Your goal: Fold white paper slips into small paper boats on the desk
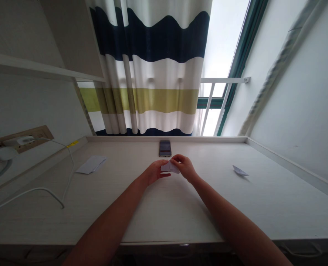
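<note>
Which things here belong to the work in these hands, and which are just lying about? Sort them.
In the work: folded white paper, held between the left hand and the right hand.

Lying about: smartphone, loose white paper sheets, small folded paper piece, white cable.

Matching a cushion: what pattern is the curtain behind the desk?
The curtain has wavy bands of navy, white and olive-yellow, best seen in the head view.
</note>
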`<state>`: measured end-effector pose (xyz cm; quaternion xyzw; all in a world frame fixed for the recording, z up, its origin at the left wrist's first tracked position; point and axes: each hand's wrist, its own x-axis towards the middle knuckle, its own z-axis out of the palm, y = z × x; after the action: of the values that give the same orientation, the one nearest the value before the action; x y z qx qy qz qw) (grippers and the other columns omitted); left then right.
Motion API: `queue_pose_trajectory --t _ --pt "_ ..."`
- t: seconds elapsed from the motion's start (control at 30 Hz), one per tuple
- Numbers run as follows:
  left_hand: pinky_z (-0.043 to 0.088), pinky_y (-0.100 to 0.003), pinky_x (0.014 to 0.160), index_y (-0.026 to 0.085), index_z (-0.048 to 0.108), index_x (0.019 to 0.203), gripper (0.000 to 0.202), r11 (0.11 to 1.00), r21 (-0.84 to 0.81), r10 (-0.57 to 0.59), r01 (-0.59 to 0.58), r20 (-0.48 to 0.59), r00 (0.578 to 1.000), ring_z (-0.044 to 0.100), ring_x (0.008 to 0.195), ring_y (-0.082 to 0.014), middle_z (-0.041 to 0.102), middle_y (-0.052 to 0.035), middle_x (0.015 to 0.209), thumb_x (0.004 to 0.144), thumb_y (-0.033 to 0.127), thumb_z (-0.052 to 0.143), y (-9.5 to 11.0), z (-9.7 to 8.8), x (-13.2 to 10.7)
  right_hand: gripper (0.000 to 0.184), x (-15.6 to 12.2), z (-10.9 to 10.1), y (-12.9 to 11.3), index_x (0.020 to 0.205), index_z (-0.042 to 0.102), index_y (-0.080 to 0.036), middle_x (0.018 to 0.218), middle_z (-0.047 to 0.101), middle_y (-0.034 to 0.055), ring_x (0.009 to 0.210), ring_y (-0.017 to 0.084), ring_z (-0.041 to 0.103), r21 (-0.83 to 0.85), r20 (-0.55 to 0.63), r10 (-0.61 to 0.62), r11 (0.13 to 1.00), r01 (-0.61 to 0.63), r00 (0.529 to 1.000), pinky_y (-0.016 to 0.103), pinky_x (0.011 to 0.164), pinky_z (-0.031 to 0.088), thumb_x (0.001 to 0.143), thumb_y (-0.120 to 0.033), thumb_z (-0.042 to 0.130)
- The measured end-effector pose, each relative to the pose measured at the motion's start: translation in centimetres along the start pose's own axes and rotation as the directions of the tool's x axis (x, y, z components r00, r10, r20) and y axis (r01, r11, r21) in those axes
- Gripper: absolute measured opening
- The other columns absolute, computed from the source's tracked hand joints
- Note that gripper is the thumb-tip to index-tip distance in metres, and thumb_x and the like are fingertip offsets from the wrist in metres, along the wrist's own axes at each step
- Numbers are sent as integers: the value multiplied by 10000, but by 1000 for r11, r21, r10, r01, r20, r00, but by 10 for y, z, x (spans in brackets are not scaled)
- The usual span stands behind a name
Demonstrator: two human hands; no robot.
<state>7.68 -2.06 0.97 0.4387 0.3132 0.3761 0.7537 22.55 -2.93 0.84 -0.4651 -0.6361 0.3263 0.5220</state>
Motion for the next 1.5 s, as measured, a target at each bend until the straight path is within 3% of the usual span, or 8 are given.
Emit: queue_pose_trajectory --t 0.33,0.67,1.0,1.2,1.5 --pt "448 -331 767 148 573 726 197 994 101 34 -35 15 999 569 788 -148 590 -39 807 589 222 694 -2 -2 -1 134 -3 2 -4 651 589 -162 597 567 -2 570 118 494 16 20 25 1000 -26 999 247 555 389 652 -294 563" --pt "438 -261 702 128 569 680 224 993 116 35 -33 -16 999 578 719 -126 592 -29 732 550 224 724 -5 -5 2 201 -4 3 -5 648 593 -144 552 557 -15 491 87 447 171 75 140 974 -151 987 225 482 355 618 -342 601" --pt "452 -280 702 114 590 689 236 987 159 7 -3 -29 1000 579 677 -128 609 -47 709 539 230 730 -6 -4 2 217 -3 2 -2 658 627 -142 560 587 4 496 97 465 75 87 134 987 -140 987 234 496 374 628 -356 599" --pt "477 -292 678 141 631 791 277 977 211 1 5 -27 1000 574 761 -159 614 -69 817 584 315 691 -3 -1 -1 199 -1 3 3 666 619 -147 585 592 11 529 113 495 1 77 85 996 -85 993 242 520 387 659 -338 562" --pt "482 -286 647 110 660 747 332 923 382 82 -41 -91 992 581 746 -179 635 -82 760 565 388 677 -2 -2 1 208 1 1 9 672 625 -159 615 615 21 573 135 526 -84 51 30 996 -25 998 252 545 396 673 -351 544"
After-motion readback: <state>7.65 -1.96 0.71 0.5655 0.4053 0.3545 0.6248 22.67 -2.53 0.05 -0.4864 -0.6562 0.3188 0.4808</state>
